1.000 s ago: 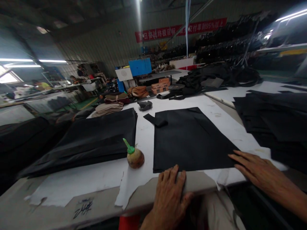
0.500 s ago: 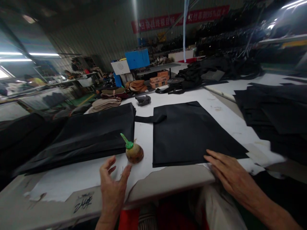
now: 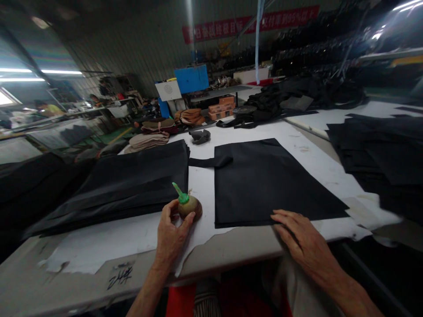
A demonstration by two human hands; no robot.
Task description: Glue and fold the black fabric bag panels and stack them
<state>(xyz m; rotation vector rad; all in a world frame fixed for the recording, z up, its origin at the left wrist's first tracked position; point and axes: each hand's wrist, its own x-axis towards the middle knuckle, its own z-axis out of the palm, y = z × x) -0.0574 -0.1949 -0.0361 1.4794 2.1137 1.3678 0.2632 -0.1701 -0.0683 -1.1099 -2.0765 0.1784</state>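
Note:
My left hand (image 3: 172, 231) is wrapped round a small, rounded glue bottle (image 3: 191, 208) with a green nozzle, which stands on the white sheet (image 3: 139, 231) over the table. Flat and with fingers stretched out, my right hand (image 3: 299, 235) rests at the front edge of a black fabric panel (image 3: 261, 185). A short black strap (image 3: 211, 162) lies across the panel's left edge and reaches toward a stack of black panels (image 3: 139, 180) on the left.
A crumpled dark scrap (image 3: 200, 136) lies behind the strap. Folded beige pieces (image 3: 148, 141), brown bundles (image 3: 190, 116) and orange boxes (image 3: 222, 108) sit farther back. More black panels (image 3: 383, 149) are piled at the right, and black straps (image 3: 284, 101) heap at the back.
My left hand has moved up and right and closed round the bottle, which it was beside before. My right hand has slid slightly left along the panel's front edge.

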